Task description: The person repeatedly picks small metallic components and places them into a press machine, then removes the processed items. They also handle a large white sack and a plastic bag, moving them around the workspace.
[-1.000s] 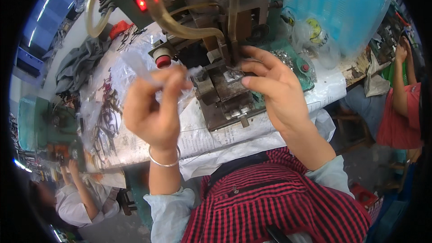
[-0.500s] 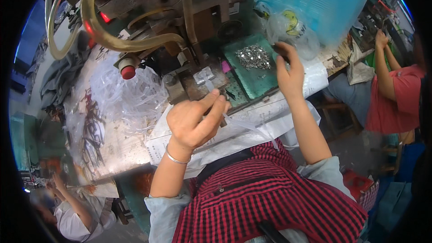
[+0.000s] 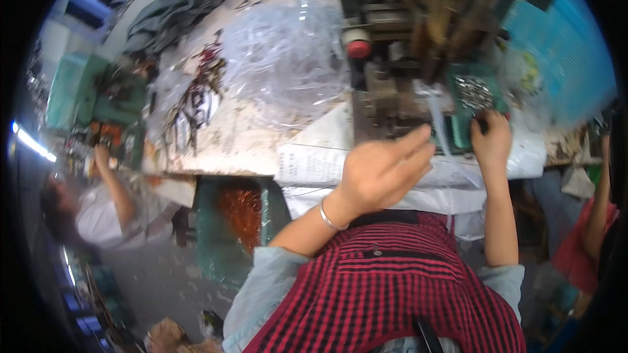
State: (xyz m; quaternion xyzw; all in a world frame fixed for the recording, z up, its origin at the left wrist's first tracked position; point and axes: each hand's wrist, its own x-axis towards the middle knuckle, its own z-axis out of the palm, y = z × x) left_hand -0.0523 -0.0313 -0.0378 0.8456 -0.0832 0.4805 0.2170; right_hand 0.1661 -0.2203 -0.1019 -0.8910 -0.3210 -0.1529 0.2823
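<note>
My left hand [image 3: 386, 173], with a bangle [image 3: 332, 214] at its wrist, is in front of the machine. Its fingers are stretched out and slightly blurred, the tips just beside a clear plastic strip [image 3: 440, 124]. This strip runs from the machine's metal block [image 3: 415, 101] down over the table edge. At the near side of the green tray [image 3: 461, 132], my right hand [image 3: 494, 147] has thumb and fingers bent around something small and dark that I cannot make out. Small shiny metal pieces [image 3: 473, 93] are heaped in the tray.
A pile of clear plastic strips [image 3: 284, 59] covers the table left of the machine, which has a red button [image 3: 358, 48]. Dark, thin strips [image 3: 199, 95] lie farther left. A blue crate [image 3: 566, 46] stands at right. Below the table is a green bin [image 3: 226, 235]. Co-workers sit on both sides.
The view has swung left, so the machine and tray appear farther right. My left fingers, bent together at the strip before, are now straighter. My right hand has come nearer the metal pieces.
</note>
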